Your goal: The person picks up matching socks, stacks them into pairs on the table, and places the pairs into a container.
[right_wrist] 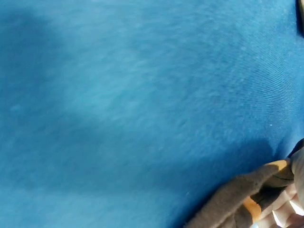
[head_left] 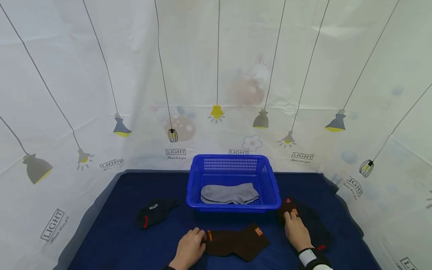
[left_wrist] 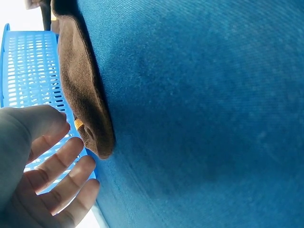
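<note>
A brown sock point(head_left: 233, 242) with an orange stripe and an orange label lies flat in front of the basket. My left hand point(head_left: 190, 245) is at its striped end; in the left wrist view the fingers point(left_wrist: 71, 187) are spread and loosely bent beside the sock point(left_wrist: 78, 71), not closed round it. On the right, my right hand point(head_left: 297, 230) pinches a second brown sock point(head_left: 281, 213) with orange marks. The right wrist view shows that sock point(right_wrist: 228, 202) between thumb and fingers, the hand partly cut off by the frame. A black sock point(head_left: 317, 227) lies beside and partly behind this hand.
Behind the brown socks stands a blue plastic basket point(head_left: 233, 207) holding grey socks point(head_left: 229, 194). A black sock point(head_left: 156, 214) with a red mark lies at the left. Dark blue cloth point(head_left: 111, 232) covers the table, and a printed white sheet point(head_left: 135, 75) hangs around it.
</note>
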Available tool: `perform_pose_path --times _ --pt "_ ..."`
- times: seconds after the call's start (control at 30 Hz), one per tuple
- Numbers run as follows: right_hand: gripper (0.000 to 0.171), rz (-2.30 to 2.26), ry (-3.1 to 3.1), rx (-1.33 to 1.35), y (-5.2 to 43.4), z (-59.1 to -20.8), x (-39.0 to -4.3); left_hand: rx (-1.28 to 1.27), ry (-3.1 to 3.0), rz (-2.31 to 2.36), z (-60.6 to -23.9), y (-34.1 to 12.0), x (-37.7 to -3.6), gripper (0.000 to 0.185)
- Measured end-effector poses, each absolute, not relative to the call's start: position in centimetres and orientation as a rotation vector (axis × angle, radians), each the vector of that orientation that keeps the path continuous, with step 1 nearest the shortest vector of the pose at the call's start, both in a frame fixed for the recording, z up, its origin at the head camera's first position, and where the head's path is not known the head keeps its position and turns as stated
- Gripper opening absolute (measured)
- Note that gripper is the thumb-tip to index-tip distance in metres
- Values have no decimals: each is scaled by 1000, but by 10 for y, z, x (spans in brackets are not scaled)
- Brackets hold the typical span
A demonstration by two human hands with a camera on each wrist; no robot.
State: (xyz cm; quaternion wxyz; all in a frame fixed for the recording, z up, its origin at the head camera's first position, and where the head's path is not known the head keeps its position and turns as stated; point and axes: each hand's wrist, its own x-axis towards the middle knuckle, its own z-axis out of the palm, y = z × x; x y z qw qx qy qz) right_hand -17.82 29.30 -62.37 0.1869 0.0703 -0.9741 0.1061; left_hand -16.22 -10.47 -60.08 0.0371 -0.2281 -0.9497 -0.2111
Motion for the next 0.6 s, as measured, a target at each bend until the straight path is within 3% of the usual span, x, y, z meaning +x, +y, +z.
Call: perform_pose_path --times 0.6 --pt "29 286 -2757 305 287 -613 -146 -742 -2895 -650 -602 -102 -162 21"
